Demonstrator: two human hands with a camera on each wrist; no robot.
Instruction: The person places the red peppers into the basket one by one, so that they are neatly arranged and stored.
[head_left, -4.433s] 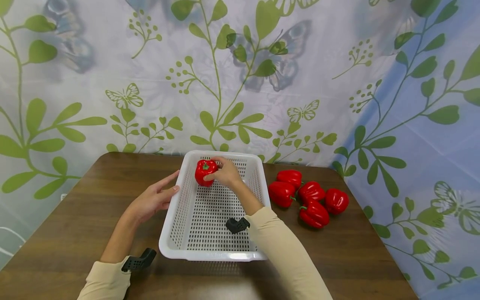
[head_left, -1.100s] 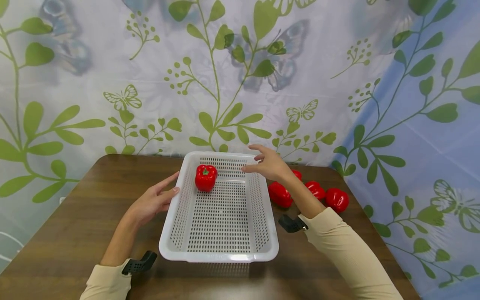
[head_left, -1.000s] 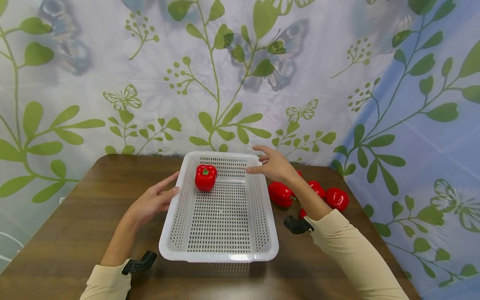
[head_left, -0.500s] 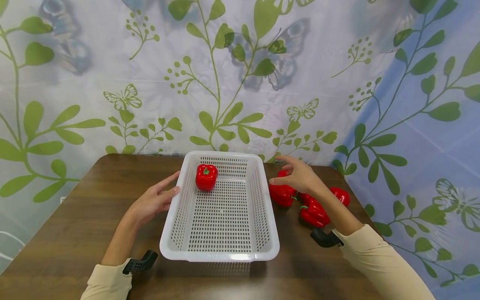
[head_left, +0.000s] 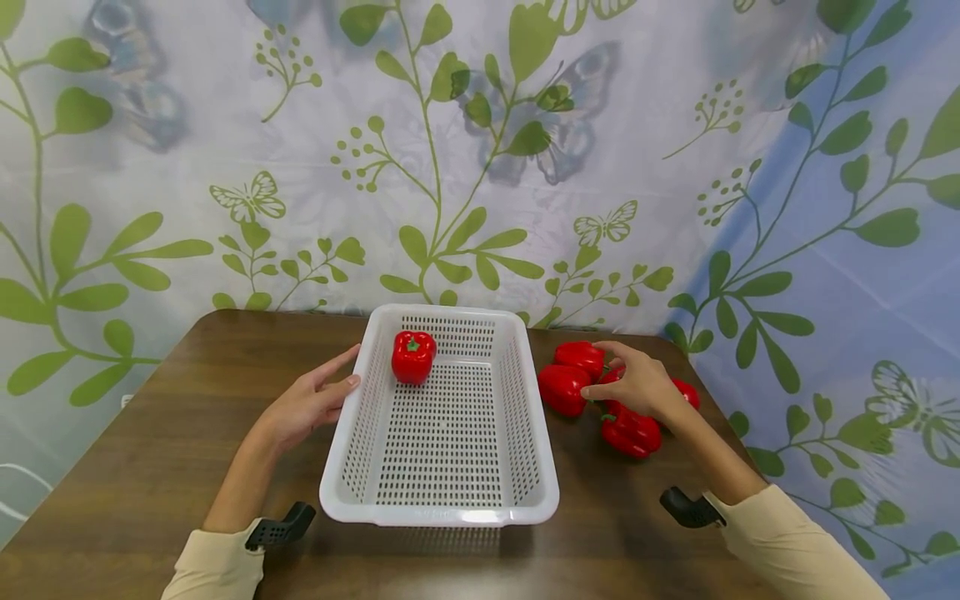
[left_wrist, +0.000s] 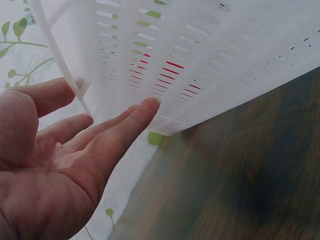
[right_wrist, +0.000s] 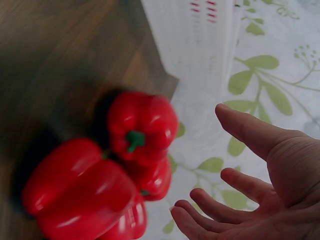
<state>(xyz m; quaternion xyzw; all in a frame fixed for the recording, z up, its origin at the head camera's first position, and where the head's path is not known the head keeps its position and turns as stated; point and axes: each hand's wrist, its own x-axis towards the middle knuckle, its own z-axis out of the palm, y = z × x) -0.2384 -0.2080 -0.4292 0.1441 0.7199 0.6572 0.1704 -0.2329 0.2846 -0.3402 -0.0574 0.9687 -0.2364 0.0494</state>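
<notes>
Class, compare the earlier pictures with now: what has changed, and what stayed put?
The right hand let go of the red pepper inside the basket and moved right, to the loose peppers on the table. The left hand stayed at the basket's left side; the basket barely shifted.

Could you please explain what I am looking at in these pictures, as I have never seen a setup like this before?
Gladly. No machine is doing the work here: a person uses a bare left hand and right hand. The wide view comes from a camera worn on the head, looking forward and down; the two close views come from cameras worn on the wrists.

On the brown table stands a white perforated basket with one red pepper in it, green stem upward. Beside it, on the right, lies a cluster of red peppers.

The left hand touches the basket's side. The right hand is over the cluster, fingers spread, holding nothing.
</notes>
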